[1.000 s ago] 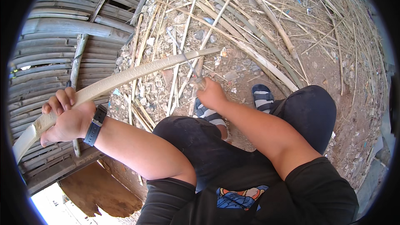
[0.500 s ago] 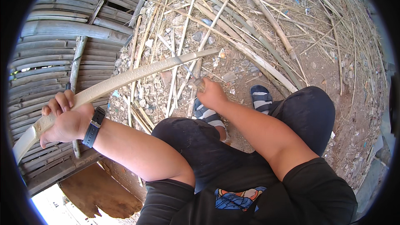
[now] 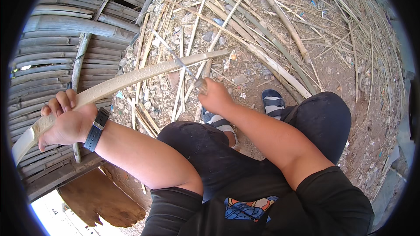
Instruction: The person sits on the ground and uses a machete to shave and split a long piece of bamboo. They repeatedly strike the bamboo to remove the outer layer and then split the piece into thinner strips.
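Note:
A long, pale split-bamboo strip (image 3: 131, 77) slants from the left rim up toward the middle, its narrow end over the ground. Near its lower-left end my left hand (image 3: 72, 120) is closed around it, fingers over the far edge and thumb on the near side. In my right hand (image 3: 216, 98) is a knife (image 3: 164, 43), gripped by its short handle. The thin blade crosses the strip toward its narrow end and points up and left; whether it bites into the bamboo I cannot tell.
A bamboo-slat wall (image 3: 54, 59) with an upright pole (image 3: 81, 61) stands close on the left. Cut bamboo strips (image 3: 271, 63), stones and shavings litter the ground ahead. My sandalled feet (image 3: 273, 103) and bent knees are below, and a torn brown sheet (image 3: 103, 199) lies at lower left.
My right hand and the knife have shifted slightly left along the strip. The left hand keeps its hold, a little farther left in the picture.

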A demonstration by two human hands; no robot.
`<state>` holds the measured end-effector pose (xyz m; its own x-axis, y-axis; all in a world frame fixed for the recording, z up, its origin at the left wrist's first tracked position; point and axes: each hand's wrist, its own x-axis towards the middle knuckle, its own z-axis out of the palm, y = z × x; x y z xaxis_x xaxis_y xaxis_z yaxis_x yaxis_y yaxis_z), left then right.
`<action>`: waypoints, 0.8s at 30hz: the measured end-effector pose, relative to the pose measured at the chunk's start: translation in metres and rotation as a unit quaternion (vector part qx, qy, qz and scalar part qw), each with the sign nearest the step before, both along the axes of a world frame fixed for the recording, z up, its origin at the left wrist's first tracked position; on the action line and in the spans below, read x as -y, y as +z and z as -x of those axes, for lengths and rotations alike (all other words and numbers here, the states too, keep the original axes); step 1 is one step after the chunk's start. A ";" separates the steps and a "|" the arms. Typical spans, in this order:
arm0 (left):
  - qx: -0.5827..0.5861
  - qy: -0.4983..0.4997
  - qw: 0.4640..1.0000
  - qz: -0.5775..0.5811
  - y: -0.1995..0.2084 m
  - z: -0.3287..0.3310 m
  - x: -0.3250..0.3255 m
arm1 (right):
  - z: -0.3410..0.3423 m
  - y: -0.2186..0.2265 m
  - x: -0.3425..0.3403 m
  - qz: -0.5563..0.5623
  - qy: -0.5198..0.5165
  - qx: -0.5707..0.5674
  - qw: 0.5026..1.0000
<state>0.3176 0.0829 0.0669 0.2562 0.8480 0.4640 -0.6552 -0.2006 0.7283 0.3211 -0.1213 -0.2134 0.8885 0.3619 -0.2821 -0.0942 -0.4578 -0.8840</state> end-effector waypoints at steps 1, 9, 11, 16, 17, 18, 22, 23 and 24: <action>0.003 -0.002 1.000 -0.001 0.000 0.000 0.001 | 0.000 0.017 -0.007 -0.019 0.022 0.026 0.999; -0.021 0.048 0.999 0.005 -0.004 0.002 -0.004 | -0.004 -0.073 0.041 0.101 -0.046 -0.020 0.994; -0.012 0.032 0.999 0.005 -0.005 0.001 -0.011 | 0.002 -0.062 0.024 0.093 -0.065 -0.031 0.993; -0.003 0.009 1.000 0.003 -0.001 0.001 -0.003 | 0.003 0.017 -0.005 -0.015 0.008 -0.005 1.000; -0.002 0.004 1.000 0.003 -0.002 0.002 -0.004 | 0.002 0.029 -0.010 -0.013 0.037 0.023 0.999; -0.001 -0.001 1.000 0.004 -0.002 0.001 -0.004 | 0.002 0.035 -0.011 -0.012 0.066 0.052 0.996; -0.023 0.022 0.999 0.005 0.001 -0.002 0.007 | 0.009 -0.070 0.029 0.013 -0.017 0.005 1.000; -0.019 0.019 1.000 0.005 0.002 -0.004 0.004 | 0.013 -0.107 0.036 0.080 -0.071 -0.013 0.994; -0.019 0.020 1.000 0.006 -0.001 -0.001 -0.004 | 0.009 -0.102 0.035 0.081 -0.069 -0.026 0.994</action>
<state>0.3191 0.0864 0.0657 0.2389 0.8635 0.4441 -0.6184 -0.2173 0.7552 0.3125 -0.1566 -0.3155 0.9093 0.1836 -0.3734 -0.2092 -0.5739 -0.7918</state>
